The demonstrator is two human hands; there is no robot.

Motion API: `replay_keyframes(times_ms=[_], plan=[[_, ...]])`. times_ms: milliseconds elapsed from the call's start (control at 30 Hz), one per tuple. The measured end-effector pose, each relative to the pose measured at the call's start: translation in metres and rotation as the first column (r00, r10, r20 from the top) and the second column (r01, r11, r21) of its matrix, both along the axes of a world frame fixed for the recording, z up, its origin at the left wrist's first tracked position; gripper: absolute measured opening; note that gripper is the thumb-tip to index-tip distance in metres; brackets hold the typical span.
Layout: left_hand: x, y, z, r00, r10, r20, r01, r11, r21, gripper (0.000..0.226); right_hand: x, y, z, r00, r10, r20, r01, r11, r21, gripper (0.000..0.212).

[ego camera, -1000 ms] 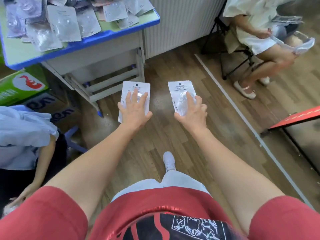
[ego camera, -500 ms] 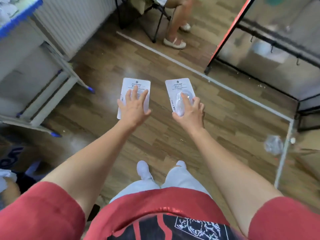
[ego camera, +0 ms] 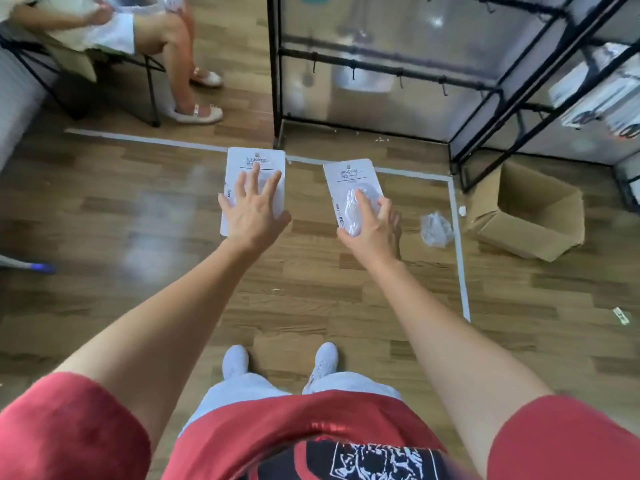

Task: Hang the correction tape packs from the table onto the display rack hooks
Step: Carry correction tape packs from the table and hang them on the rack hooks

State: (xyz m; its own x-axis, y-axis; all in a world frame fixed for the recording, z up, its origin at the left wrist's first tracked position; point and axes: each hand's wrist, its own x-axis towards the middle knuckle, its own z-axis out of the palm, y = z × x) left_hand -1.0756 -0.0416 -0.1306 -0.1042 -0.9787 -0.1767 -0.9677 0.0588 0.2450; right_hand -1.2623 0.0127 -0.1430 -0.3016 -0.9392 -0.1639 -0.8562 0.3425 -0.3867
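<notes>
Item 1: left pack (ego camera: 256,168), a white correction tape card. It is carried in the air over the wooden floor (ego camera: 121,209), well off the worktop. The left hand (ego camera: 254,216) lies on its face with the fingers (ego camera: 255,174) spread apart and the thumb at the lower edge; what pins it from beneath is hidden. The top edge points away from the body, probably so that it meets a hook first.

Item 2: right pack (ego camera: 349,181), same type, clear blister uppermost. The right hand (ego camera: 372,226) has its fingers (ego camera: 362,202) curled and clamped on the blister, leaving the printed header free.

Item 3: display rack (ego camera: 276,81), black frame, just ahead. Small hooks (ego camera: 400,82) hang along its rail. Both packs sit short of it and well apart from the hooks.

Item 4: cardboard box (ego camera: 530,216), open, on the floor beside the rack.

Item 5: crumpled plastic wrap (ego camera: 436,228), near the box.

Item 6: seated person (ego camera: 166,39), upper left.

Status: carrying stage; hanging not yet done.
</notes>
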Motion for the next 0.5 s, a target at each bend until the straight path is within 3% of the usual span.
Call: replay_keyframes(times_ms=[267,500], plan=[[-0.119,-0.045,0.040,0.989,-0.145,-0.025,0.138,0.975,-0.175,0.070,-0.113,-0.024,0.032,0.983,-0.185,-0.007,0.180,0.966,-0.187,0.074],[-0.197,-0.127,0.076,0.975,-0.218,-0.034,0.203,0.947,-0.251,0.068,-0.184,-0.096,0.065,0.965,-0.259,-0.038,0.229,0.906,-0.357,0.074]])
